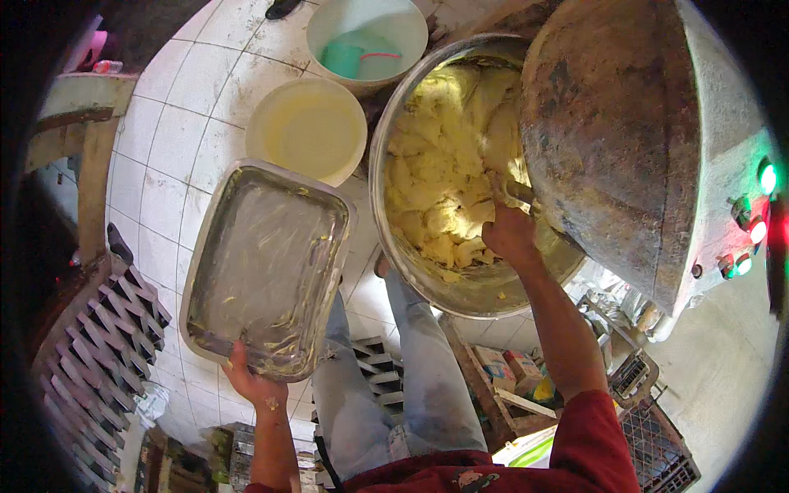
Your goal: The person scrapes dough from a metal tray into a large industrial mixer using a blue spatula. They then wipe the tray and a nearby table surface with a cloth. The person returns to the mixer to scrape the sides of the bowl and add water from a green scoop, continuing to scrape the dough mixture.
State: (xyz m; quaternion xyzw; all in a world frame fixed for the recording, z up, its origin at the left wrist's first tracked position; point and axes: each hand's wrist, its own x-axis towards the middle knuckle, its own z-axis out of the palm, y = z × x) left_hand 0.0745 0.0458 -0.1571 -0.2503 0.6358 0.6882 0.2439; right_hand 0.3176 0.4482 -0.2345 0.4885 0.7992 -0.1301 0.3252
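Note:
My left hand (255, 384) grips the near edge of a rectangular metal tray (263, 259), with the thumb over the rim. The tray is tilted and smeared with pale yellow streaks. Inside a large round metal mixing bowl (380, 164), my right hand (511, 232) reaches over the yellow dough (448, 156). One finger of it stretches forward to the dough and the thumb stands apart; its other fingers are partly hidden. Beside that finger, a short dark piece (519, 192) sticks out near the machine's hood; I cannot tell what it is.
The mixer's worn metal hood (612, 148) overhangs the bowl's right side, with lit buttons (757, 230) beyond. Two buckets stand at the back: one with yellowish contents (306, 131), one white (415, 41) with a green container (341, 59) inside. Slatted dark racks (99, 345) stand at left.

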